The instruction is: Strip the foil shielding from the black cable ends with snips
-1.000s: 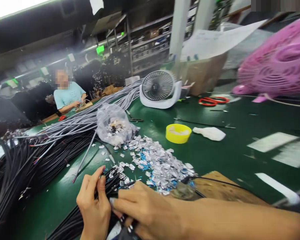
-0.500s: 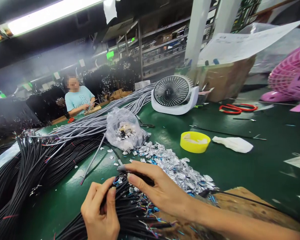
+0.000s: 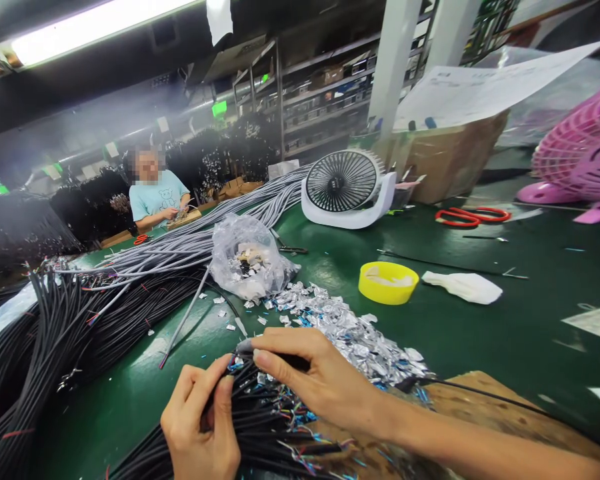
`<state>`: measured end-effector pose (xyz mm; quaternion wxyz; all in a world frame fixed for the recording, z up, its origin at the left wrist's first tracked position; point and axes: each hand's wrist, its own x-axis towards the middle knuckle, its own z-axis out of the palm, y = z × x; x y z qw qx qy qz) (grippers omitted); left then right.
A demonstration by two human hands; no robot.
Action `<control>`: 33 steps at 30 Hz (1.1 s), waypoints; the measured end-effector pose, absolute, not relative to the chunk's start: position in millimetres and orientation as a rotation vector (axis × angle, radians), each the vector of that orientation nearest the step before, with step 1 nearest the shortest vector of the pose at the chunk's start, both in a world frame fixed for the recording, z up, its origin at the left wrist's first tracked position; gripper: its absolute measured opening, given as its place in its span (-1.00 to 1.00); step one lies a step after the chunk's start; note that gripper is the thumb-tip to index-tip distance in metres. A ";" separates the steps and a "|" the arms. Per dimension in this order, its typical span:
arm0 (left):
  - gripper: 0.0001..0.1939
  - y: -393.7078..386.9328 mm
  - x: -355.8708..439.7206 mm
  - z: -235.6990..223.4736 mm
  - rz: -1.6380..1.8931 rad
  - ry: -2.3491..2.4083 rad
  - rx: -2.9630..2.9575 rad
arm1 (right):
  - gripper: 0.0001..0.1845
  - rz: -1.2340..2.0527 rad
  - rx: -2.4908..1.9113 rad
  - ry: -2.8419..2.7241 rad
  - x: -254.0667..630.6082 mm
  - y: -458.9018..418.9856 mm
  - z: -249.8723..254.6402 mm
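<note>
My left hand [image 3: 200,423] is closed around a bundle of black cables [image 3: 260,427] at the bottom of the view, thumb and fingers pinching the strands. My right hand [image 3: 310,380] reaches across from the right, and its fingers pinch one black cable near the stripped ends with coloured wires. A heap of silver foil scraps [image 3: 353,333] lies just beyond both hands on the green table [image 3: 480,333].
Piles of black cables [image 3: 55,347] and grey cables [image 3: 180,243] fill the left. A plastic bag of scraps [image 3: 250,260], a yellow bowl [image 3: 387,282], a white fan [image 3: 347,187], red scissors [image 3: 473,215] and a wooden board [image 3: 480,407] are around. Another person [image 3: 155,193] works at the far end.
The view steadied after swinging left. My right hand moved up from under the bundle onto its stripped ends and now pinches one cable; my left hand keeps its grip.
</note>
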<state>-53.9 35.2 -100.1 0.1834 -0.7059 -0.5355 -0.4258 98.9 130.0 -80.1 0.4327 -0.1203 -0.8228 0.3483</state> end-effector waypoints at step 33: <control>-0.78 34.2 -43.6 -124.4 -1.358 -1.639 -1.576 | -0.63 0.780 -0.401 -2.107 99.9 126.5 -85.8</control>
